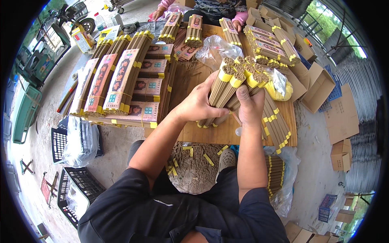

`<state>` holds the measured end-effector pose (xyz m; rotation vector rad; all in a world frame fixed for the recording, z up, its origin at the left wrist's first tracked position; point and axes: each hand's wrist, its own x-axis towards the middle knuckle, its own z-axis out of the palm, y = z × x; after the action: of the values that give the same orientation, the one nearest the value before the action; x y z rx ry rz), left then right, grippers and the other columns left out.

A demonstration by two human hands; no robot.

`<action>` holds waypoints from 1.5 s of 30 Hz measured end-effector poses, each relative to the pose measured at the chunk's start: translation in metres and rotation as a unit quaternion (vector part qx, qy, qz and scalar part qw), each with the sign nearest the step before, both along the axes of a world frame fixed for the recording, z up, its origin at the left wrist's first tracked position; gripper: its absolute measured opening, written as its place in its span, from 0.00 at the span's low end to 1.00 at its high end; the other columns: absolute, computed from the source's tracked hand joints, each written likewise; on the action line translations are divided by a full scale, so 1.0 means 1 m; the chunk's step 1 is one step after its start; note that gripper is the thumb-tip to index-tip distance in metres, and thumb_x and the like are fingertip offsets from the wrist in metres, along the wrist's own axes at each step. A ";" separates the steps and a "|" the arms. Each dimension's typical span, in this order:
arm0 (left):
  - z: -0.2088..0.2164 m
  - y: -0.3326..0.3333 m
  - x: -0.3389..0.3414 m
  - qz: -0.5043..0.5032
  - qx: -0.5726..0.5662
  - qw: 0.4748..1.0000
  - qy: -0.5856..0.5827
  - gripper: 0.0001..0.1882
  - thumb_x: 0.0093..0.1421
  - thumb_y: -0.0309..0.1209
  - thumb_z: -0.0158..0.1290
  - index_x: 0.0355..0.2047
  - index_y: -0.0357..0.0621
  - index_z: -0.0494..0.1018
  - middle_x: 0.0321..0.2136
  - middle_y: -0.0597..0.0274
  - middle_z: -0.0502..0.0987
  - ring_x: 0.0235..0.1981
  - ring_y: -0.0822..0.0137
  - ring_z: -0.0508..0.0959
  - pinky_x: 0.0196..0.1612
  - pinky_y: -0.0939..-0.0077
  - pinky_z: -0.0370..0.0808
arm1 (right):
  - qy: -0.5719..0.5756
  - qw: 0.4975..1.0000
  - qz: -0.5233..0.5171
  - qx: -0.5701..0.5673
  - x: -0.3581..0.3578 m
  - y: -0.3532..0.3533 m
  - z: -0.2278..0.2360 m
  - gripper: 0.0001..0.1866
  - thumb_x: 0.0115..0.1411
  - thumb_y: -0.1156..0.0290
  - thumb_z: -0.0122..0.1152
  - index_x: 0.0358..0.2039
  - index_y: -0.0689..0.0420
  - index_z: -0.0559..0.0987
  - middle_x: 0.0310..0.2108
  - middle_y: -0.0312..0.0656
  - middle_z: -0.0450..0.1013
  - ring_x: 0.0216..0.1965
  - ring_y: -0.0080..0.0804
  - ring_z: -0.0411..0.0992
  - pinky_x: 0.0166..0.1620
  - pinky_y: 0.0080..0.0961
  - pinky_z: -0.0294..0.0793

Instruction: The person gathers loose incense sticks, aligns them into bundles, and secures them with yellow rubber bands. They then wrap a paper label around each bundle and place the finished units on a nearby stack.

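Between my two hands, above the near edge of the wooden table [202,133], is a cluster of incense stick bundles [221,91] wrapped with yellow paper bands, tilted with their brown ends up. My left hand [201,99] wraps the cluster's left side, thumb across the front. On the right side my right hand [252,104] grips it, thumb pressed near the yellow bands. Loose banded bundles [275,125] lie fanned beside my right hand. Left of my hands, packed incense bundles with printed labels [125,79] are stacked on the table.
Across the table sits a person in pink sleeves [240,18], with labelled bundles in front. A clear plastic bag [219,48] and a yellow-wrapped packet [279,87] lie beyond my hands. Black crates [79,190] stand at left, cardboard boxes [320,87] at right. Stick scraps [190,170] litter the ground below.
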<state>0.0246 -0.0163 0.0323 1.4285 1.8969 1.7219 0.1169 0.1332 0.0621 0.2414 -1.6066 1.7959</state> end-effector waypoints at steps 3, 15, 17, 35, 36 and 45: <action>0.005 -0.003 0.003 -0.009 0.022 1.000 0.009 0.60 0.44 0.34 0.75 0.73 0.39 0.51 0.61 0.42 0.72 0.63 0.50 0.73 0.66 0.61 0.68 | 0.012 1.000 -0.015 -0.016 0.004 -0.003 0.008 0.31 0.61 0.54 0.73 0.53 0.65 0.76 0.49 0.40 0.78 0.49 0.25 0.75 0.55 0.26 0.73; 0.000 -0.001 0.004 0.015 0.090 0.996 -0.001 0.67 0.44 0.62 0.72 0.71 0.34 0.49 0.60 0.41 0.72 0.64 0.47 0.72 0.64 0.58 0.69 | 0.053 0.996 -0.035 0.063 -0.005 -0.016 -0.007 0.49 0.54 0.41 0.75 0.62 0.66 0.67 0.52 0.44 0.74 0.52 0.31 0.74 0.56 0.30 0.74; 0.000 0.002 0.004 0.010 0.139 0.990 0.034 0.67 0.45 0.62 0.71 0.71 0.34 0.49 0.60 0.41 0.72 0.64 0.47 0.72 0.64 0.59 0.69 | 0.086 0.995 -0.041 0.038 -0.010 -0.016 -0.009 0.55 0.54 0.38 0.74 0.67 0.65 0.60 0.56 0.47 0.71 0.56 0.33 0.72 0.58 0.32 0.72; 0.003 -0.003 0.003 -0.026 0.132 0.988 -0.075 0.59 0.36 0.49 0.81 0.64 0.34 0.65 0.47 0.54 0.81 0.51 0.62 0.80 0.58 0.64 0.74 | -0.007 0.998 0.063 -0.015 0.000 -0.016 0.008 0.51 0.42 0.52 0.87 0.59 0.65 0.68 0.50 0.43 0.77 0.50 0.31 0.77 0.54 0.28 0.78; 0.005 -0.005 0.002 -0.031 0.108 0.990 -0.085 0.59 0.36 0.48 0.81 0.64 0.34 0.64 0.49 0.54 0.80 0.52 0.62 0.79 0.58 0.64 0.74 | 0.000 0.999 0.050 -0.013 0.000 -0.017 0.008 0.51 0.42 0.51 0.87 0.59 0.65 0.69 0.49 0.43 0.77 0.51 0.31 0.77 0.54 0.28 0.78; 0.010 -0.009 0.008 -0.049 0.106 0.984 -0.133 0.54 0.40 0.42 0.80 0.63 0.34 0.65 0.51 0.54 0.79 0.52 0.66 0.79 0.57 0.66 0.75 | 0.006 0.999 0.033 0.019 0.002 -0.021 0.005 0.52 0.42 0.55 0.87 0.61 0.66 0.67 0.51 0.45 0.77 0.51 0.32 0.78 0.55 0.29 0.78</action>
<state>0.0327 -0.0256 0.0420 1.2582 1.5190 2.0002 0.1187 0.1121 0.0670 0.3254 -1.6426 1.8105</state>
